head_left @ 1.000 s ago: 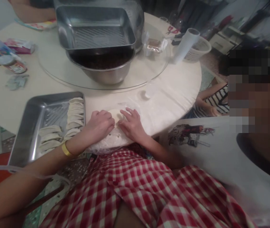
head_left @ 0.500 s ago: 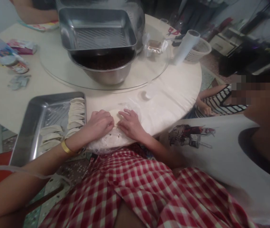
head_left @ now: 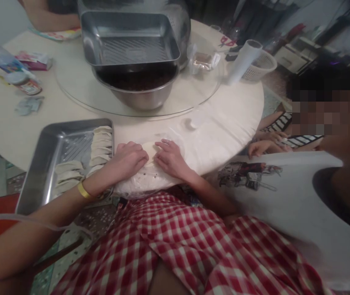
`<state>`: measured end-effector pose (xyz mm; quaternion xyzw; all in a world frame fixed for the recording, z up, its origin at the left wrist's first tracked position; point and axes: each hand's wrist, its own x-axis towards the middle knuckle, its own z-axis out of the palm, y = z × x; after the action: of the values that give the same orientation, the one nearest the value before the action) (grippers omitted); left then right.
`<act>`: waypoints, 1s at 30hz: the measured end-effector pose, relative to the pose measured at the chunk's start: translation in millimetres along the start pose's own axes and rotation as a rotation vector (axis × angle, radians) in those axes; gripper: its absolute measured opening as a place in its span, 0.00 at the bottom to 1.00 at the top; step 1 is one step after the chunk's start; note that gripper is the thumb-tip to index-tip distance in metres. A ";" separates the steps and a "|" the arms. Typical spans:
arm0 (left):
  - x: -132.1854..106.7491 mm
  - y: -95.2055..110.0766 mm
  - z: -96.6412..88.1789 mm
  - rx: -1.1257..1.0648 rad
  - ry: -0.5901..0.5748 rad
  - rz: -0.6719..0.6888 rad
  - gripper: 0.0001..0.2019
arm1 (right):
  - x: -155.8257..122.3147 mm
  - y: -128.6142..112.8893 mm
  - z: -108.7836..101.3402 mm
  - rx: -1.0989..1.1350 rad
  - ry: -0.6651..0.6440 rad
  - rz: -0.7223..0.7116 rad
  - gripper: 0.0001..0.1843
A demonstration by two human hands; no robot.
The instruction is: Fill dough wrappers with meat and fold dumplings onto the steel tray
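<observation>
A round, pale dumpling wrapper point(head_left: 148, 150) lies on clear plastic film at the near edge of the round table. My left hand point(head_left: 131, 157) has its fingers curled together at the wrapper's left edge. At the opposite edge, my right hand point(head_left: 171, 160) pinches with thumb and fingertips, its upper fingers a little raised. The fingertips partly cover the wrapper's sides. To the left, a metal tray point(head_left: 44, 141) holds several folded dumplings point(head_left: 101, 144) in rows; my left forearm hides its near right corner.
On the glass turntable point(head_left: 79, 96) stands a metal bowl point(head_left: 146, 96) of dark filling, with another metal tray point(head_left: 132, 49) resting over it. A small white object point(head_left: 192, 123) lies right of my hands. Another person point(head_left: 255, 196) sits close on the right.
My hands stay at the wrapper, and more of it shows between them now. The view has shifted slightly. On the right, a neighbouring person's hand has come into sight.
</observation>
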<state>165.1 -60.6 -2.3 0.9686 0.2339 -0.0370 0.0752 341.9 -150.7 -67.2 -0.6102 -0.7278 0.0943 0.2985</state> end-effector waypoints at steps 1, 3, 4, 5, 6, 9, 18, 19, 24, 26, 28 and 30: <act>0.1 -0.1 0.5 -0.004 0.001 0.005 0.14 | -0.9 0.0 -0.1 0.002 0.002 -0.002 0.09; 0.9 0.6 1.3 -0.015 -0.008 0.014 0.13 | -2.9 -0.1 -0.2 0.003 0.003 -0.002 0.09; 1.3 1.3 1.6 -0.018 -0.015 0.016 0.12 | -3.8 -0.3 -0.3 0.002 0.003 0.001 0.09; 1.8 2.1 1.9 -0.018 -0.024 0.017 0.12 | -4.7 -0.3 -0.4 0.000 0.002 0.003 0.09; 2.3 3.0 2.2 -0.014 -0.031 0.017 0.12 | -5.3 -0.4 -0.5 -0.003 0.000 0.003 0.09; 2.6 5.1 3.5 0.015 -0.014 0.020 0.11 | -6.0 -0.2 -0.8 -0.011 -0.008 0.001 0.09; 0.3 6.6 8.6 0.049 0.068 0.075 0.08 | -6.7 -0.3 -3.2 -0.011 -0.034 0.024 0.09; 0.3 7.1 8.7 0.054 0.071 0.083 0.08 | -7.6 -0.9 -3.3 -0.014 -0.030 0.020 0.09; 1.7 8.4 7.6 0.057 0.087 0.084 0.09 | -11.3 -4.5 -3.3 -0.016 -0.019 0.013 0.10; 3.0 7.0 5.9 0.055 0.079 0.061 0.08 | -10.5 -5.2 -2.7 -0.014 -0.009 0.015 0.10; 4.7 4.8 3.7 0.049 0.057 0.033 0.08 | -7.9 -5.5 -1.3 -0.014 0.006 0.013 0.11; 6.2 2.8 1.6 0.038 0.029 0.010 0.09 | -3.8 -5.8 0.6 -0.016 0.010 0.011 0.11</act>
<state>171.8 -60.6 -4.1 0.9715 0.2295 -0.0270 0.0534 336.9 -155.5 -66.0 -0.6170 -0.7237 0.0872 0.2967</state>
